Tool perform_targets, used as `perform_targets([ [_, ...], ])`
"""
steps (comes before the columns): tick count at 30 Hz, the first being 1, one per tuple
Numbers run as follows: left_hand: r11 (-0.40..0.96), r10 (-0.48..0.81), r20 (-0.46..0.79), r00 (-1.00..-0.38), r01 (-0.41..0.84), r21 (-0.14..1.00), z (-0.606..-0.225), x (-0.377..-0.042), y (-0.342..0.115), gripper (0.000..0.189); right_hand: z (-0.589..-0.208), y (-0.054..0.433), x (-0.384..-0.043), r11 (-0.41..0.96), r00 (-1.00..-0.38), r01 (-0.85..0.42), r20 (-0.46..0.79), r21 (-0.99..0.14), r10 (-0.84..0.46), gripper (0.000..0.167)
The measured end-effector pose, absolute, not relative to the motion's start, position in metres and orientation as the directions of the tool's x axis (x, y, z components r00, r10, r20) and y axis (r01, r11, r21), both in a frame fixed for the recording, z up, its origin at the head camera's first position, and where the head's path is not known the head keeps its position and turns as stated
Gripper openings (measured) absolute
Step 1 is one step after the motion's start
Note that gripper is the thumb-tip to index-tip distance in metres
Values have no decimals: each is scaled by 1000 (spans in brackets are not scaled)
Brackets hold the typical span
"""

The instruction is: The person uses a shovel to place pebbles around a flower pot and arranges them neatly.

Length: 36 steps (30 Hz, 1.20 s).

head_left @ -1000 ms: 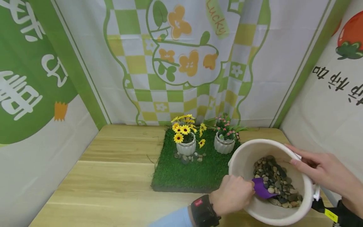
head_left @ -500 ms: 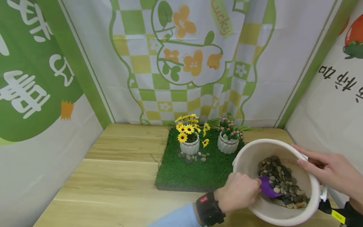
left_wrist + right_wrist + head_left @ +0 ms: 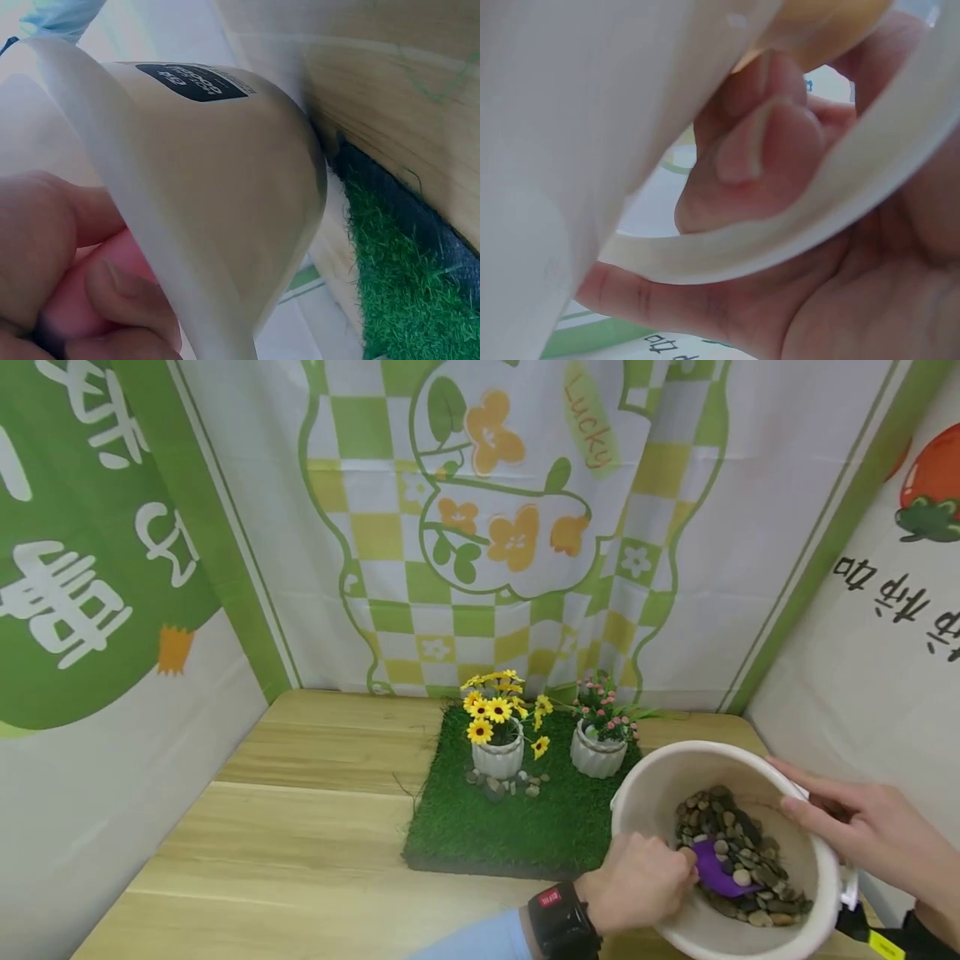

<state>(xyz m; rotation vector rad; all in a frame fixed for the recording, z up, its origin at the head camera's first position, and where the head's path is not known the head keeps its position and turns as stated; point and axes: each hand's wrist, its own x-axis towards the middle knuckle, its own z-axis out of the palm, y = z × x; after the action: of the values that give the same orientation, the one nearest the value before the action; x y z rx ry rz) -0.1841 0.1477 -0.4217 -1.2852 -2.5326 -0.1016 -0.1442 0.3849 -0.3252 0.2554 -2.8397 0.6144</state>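
A white bucket [image 3: 823, 868] leans tilted at the table's right, its mouth towards me and a heap of pebbles [image 3: 757, 906] inside. My left hand [image 3: 645, 881] reaches over the rim, fingers curled round the handle of a purple scoop [image 3: 716, 868]. The scoop's blade lies among the pebbles, with a few of them on it. In the left wrist view, the curled left fingers [image 3: 124, 296] are beside the bucket's rim. My right hand [image 3: 873, 827] holds the bucket at its right side; in the right wrist view, its fingers [image 3: 772, 150] curl round the white bail handle [image 3: 727, 259].
A green turf mat [image 3: 517, 835] lies left of the bucket on the wooden table [image 3: 262, 860]. On it stand a white pot [image 3: 498, 760] of yellow flowers, with pebbles [image 3: 510, 785] at its foot, and a second pot [image 3: 597, 755] of pink flowers. Printed curtains [image 3: 525, 618] enclose the table.
The scoop has pushed a little further into the pebble heap, with my left hand following to the right. The right hand keeps its hold on the bucket. The head view has shifted slightly.
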Motion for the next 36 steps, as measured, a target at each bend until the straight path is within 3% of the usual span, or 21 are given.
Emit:
perform_targets([
  [4, 591, 778, 295, -555, 806, -42, -424, -186, 147, 23, -328, 384, -145, 895, -950, -240, 283, -375, -136, 50],
  [12, 590, 755, 393, -525, 805, -58, -429, -187, 153, 23, -327, 388, -141, 915, -983, -109, 180, -389, -41, 53],
  [19, 609, 719, 464, -517, 791, -63, -432, -186, 161, 23, -329, 389, -145, 914, -971, -151, 228, -376, -67, 51],
  [25, 629, 721, 397, -568, 777, -31, -428, -184, 166, 21, -329, 390, -146, 893, -961, -182, 268, -411, -73, 49],
  [30, 600, 781, 199, -593, 800, 28, -425, -182, 170, 7, -328, 389, -145, 905, -961, -174, 267, -388, -71, 49],
  [33, 581, 807, 95, -583, 812, 46, -426, -181, 172, 13, -327, 386, -145, 911, -963, -171, 258, -375, -75, 50],
  [36, 578, 811, 79, -580, 815, 47, -428, -180, 172, 20, -327, 382, -144, 911, -961, -184, 262, -369, -88, 50],
])
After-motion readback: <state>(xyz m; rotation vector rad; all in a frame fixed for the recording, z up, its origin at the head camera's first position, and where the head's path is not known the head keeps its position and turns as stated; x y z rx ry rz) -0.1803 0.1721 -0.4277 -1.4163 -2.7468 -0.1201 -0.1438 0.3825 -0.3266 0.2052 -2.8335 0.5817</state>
